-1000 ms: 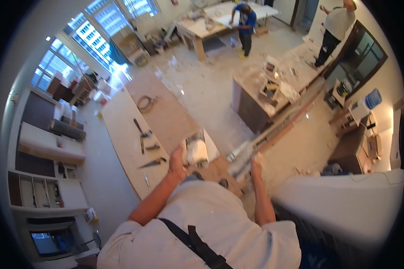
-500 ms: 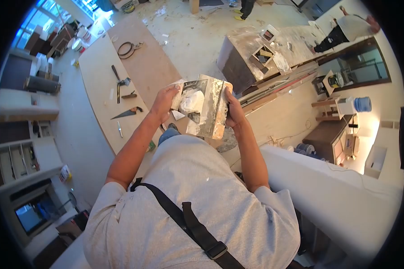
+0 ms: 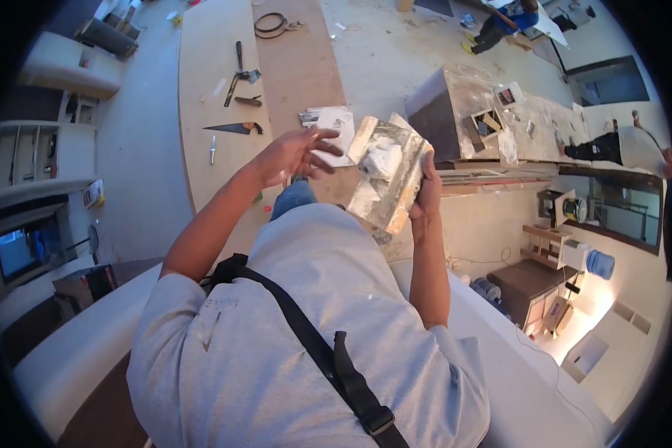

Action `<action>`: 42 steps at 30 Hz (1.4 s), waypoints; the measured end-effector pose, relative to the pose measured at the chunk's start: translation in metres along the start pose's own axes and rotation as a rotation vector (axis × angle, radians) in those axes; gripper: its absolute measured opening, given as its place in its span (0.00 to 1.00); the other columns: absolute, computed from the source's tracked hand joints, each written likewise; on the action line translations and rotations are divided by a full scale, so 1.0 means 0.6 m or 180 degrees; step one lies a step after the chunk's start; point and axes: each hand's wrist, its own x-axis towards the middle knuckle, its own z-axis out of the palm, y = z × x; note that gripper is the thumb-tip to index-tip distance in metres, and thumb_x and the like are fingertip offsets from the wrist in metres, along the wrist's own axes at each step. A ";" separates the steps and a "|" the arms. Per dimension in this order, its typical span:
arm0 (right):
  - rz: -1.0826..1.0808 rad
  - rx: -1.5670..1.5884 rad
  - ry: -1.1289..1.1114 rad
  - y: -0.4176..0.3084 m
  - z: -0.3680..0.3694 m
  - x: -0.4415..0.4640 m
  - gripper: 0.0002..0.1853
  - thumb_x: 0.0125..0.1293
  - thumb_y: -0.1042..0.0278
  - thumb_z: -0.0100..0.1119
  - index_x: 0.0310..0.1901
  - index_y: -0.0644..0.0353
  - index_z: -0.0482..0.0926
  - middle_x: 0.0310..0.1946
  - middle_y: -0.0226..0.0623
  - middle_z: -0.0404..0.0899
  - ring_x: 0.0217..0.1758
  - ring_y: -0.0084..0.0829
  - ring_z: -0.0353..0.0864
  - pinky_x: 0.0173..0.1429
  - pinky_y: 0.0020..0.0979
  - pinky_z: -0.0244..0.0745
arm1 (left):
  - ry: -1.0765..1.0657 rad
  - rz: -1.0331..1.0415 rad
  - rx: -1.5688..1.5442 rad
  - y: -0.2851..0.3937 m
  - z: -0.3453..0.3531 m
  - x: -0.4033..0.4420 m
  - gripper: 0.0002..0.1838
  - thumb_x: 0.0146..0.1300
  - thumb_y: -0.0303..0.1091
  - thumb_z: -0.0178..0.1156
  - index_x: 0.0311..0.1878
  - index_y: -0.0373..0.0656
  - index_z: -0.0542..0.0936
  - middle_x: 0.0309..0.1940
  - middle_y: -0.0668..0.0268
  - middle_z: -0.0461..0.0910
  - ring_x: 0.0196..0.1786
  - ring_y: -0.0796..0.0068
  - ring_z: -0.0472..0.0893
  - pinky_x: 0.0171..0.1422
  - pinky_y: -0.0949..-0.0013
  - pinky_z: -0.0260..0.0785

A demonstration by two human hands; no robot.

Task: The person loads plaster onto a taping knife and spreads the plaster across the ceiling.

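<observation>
My right hand grips the far right edge of a plaster-smeared flat plate, which looks like a wide filling blade. A lump of white filler sits on the plate, and crusted ridges run along its right side. Free of the plate, my left hand hovers to its left with fingers spread and nothing in them. Just beyond those fingers is a white sheet-like piece with a grey smear at its corner. The fingertips of my right hand are partly hidden behind the plate.
On the long board at left lie a hammer, a handsaw and a small knife. A dusty workbench holds an open box. Two people, one in blue, one in white, are beyond.
My left hand has let go of the plate and moved away to its left. The plate, now in my right hand alone, has tilted. My view has swung, and the person in blue has come into sight.
</observation>
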 end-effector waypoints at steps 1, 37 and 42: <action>-0.0040 0.0062 -0.0020 0.001 0.011 -0.005 0.30 0.72 0.47 0.46 0.62 0.66 0.66 0.57 0.49 0.74 0.56 0.43 0.78 0.60 0.45 0.76 | 0.0033 -0.0017 0.0195 0.000 -0.024 -0.029 0.28 0.71 0.51 0.44 0.63 0.37 0.70 0.48 0.61 0.78 0.46 0.68 0.81 0.46 0.68 0.75; -0.0600 -0.0089 0.0251 -0.009 -0.034 -0.038 0.32 0.72 0.45 0.43 0.67 0.62 0.59 0.64 0.49 0.66 0.64 0.49 0.69 0.65 0.51 0.69 | 0.2207 0.0793 0.3485 -0.104 -0.029 -0.388 0.13 0.52 0.16 0.50 0.36 0.39 0.80 0.36 0.63 0.82 0.44 0.62 0.80 0.60 0.63 0.67; -0.0669 0.0094 0.0313 -0.008 -0.041 -0.048 0.32 0.72 0.45 0.43 0.67 0.63 0.60 0.64 0.51 0.66 0.64 0.50 0.70 0.67 0.51 0.67 | 0.2525 0.1793 0.3308 -0.094 -0.045 -0.395 0.09 0.56 0.19 0.50 0.36 0.39 0.78 0.28 0.64 0.80 0.39 0.65 0.81 0.70 0.52 0.58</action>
